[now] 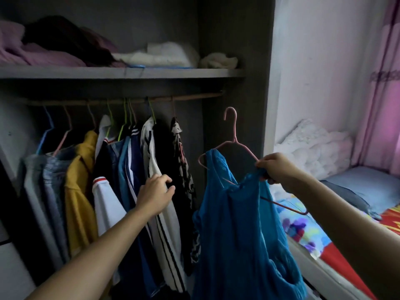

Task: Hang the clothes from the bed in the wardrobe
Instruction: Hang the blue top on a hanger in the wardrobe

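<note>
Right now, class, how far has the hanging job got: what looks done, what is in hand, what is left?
Done: a row of hung clothes hangs on the rail. In hand: the right hand pinches the blue top, half draped on the pink hanger, off the rail; the left hand touches the hung clothes. Left: hooking it on the rail's free end. Only part of the bed shows.
</note>
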Motion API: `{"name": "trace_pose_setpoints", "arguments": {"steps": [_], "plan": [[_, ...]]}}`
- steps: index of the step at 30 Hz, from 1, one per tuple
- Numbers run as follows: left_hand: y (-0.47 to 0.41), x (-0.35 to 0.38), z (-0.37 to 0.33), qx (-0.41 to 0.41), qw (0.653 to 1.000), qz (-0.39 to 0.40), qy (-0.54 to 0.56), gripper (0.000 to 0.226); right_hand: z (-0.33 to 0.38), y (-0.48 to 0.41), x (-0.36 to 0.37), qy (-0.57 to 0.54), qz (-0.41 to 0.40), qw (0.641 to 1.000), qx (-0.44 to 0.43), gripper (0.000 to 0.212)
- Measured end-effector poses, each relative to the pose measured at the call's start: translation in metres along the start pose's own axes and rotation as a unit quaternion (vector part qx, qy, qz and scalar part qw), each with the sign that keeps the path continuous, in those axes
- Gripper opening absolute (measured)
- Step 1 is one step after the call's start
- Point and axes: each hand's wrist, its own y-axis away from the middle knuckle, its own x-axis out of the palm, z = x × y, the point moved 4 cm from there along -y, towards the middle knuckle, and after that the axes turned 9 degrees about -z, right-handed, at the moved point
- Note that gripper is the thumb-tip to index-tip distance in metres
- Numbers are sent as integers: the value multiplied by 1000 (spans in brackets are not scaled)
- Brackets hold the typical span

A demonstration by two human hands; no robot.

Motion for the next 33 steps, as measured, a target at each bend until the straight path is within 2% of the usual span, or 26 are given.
{"name": "trace_pose_setpoints", "arguments": {"steps": [8, 17, 22, 27, 30, 33], "plan": [[-49, -3, 0, 23, 998, -58, -6, 22, 79, -140, 104, -28, 24, 999, -12, 12], [-108, -6, 15, 28, 991, -121, -49, 23, 126, -240, 168, 15, 20, 999, -27, 11], [-125, -8, 23, 47, 989, -129, -45, 21, 95, -256, 201, 41, 20, 999, 2, 7], [-136, -11, 30, 95, 988, -119, -37, 21, 80, -251, 213, 38, 7, 999, -1, 24], [-143, -14, 27, 130, 984, -121, -27, 21, 84, -231, 198, 116, -18, 992, -51, 35], [-152, -8, 16, 168, 979, -115, -9, 20, 78, -200, 169, 201, -84, 971, -97, 44]]}}
